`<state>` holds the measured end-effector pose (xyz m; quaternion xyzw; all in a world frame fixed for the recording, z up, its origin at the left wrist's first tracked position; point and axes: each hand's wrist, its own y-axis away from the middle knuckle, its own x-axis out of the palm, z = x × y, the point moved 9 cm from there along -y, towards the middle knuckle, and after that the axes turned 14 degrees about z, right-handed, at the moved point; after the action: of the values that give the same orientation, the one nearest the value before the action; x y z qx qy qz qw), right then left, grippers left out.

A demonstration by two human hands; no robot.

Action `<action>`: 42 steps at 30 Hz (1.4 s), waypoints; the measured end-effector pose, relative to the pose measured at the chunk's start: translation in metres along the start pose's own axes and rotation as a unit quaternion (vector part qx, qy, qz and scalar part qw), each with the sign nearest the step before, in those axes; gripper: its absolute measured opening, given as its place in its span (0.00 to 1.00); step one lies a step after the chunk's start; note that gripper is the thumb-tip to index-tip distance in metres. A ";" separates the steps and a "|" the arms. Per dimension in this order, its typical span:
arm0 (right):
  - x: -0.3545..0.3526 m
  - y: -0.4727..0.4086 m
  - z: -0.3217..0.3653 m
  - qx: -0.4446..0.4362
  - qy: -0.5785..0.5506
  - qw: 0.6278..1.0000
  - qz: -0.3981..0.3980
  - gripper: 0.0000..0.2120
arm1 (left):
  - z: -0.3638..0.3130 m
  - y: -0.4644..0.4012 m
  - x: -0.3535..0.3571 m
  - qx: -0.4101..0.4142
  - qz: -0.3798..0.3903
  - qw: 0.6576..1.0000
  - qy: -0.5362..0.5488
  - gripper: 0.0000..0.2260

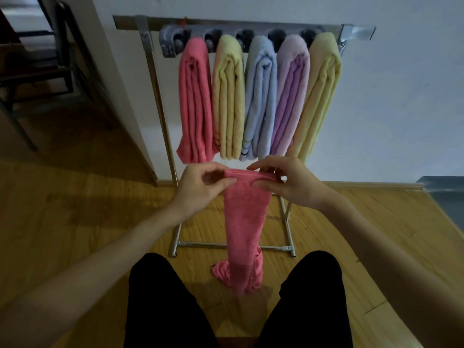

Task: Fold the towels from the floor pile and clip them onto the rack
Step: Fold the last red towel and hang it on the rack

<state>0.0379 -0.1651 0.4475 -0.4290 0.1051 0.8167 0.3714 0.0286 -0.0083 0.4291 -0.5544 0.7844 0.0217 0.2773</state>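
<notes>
Standing by, I see the left hand (200,183) & right hand (288,183) both pinching the top edge of the pink towel (244,222), hanging at 6 o'clock below the rack (150,71), soft & limp, prob. best held by its corners.

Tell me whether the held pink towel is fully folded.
Not fully: both hands pinch the pink towel at its top; its bottom bunches on the floor.

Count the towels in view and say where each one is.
6. Five hang clipped on the rack, left to right: pink towel, yellow towel, blue towel, purple towel, pale yellow towel. The left hand and right hand hold another pink one, its end on the floor.
</notes>
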 end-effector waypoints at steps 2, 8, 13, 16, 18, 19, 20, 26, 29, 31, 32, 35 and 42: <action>-0.001 0.000 -0.001 0.004 -0.003 1.000 0.016 0.15 | -0.011 -0.006 0.003 0.024 0.001 0.999 -0.022 0.08; 0.002 -0.009 0.000 -0.015 -0.001 1.000 0.020 0.05 | -0.026 -0.007 -0.002 0.052 -0.010 0.998 -0.021 0.09; 0.016 -0.025 0.008 -0.031 -0.035 0.999 0.017 0.04 | 0.024 0.023 -0.012 -0.030 0.002 0.999 0.020 0.15; 0.026 -0.034 0.012 -0.041 -0.048 0.998 0.018 0.05 | 0.096 0.053 0.004 -0.156 0.065 0.986 0.000 0.18; 0.031 -0.039 0.015 -0.048 -0.054 0.997 0.018 0.07 | 0.137 0.072 0.021 -0.202 0.097 0.975 -0.006 0.19; 0.031 -0.041 0.016 -0.050 -0.059 0.997 0.018 0.07 | 0.153 0.079 0.030 -0.213 0.110 0.971 -0.013 0.19; 0.032 -0.043 0.017 -0.051 -0.062 0.997 0.017 0.07 | 0.166 0.084 0.038 -0.222 0.119 0.968 -0.019 0.21; 0.023 -0.041 0.012 -0.028 -0.083 0.996 -0.025 0.09 | 0.218 0.092 0.081 -0.284 0.129 0.948 0.057 0.16; 0.009 -0.025 -0.010 0.026 -0.112 0.987 -0.111 0.09 | 0.223 0.086 0.099 -0.304 0.141 0.937 0.099 0.04; -0.003 -0.009 -0.036 0.081 -0.119 0.970 -0.198 0.12 | 0.227 0.082 0.102 -0.315 0.139 0.930 0.130 0.03; -0.007 0.001 -0.052 0.118 -0.139 0.953 -0.241 0.13 | 0.229 0.079 0.098 -0.323 0.132 0.927 0.139 0.04; 0.003 0.038 -0.119 0.251 -0.213 0.892 -0.308 0.13 | 0.219 0.060 0.075 -0.323 0.150 0.927 0.120 0.10; 0.084 0.074 -0.207 0.428 -0.186 0.870 -0.157 0.06 | 0.090 -0.018 0.023 -0.175 0.271 0.946 -0.017 0.11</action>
<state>0.0852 -0.2751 0.2453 -0.0790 0.3044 0.6873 0.6547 0.0759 -0.0035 0.3473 -0.3599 0.8841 0.2425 0.1732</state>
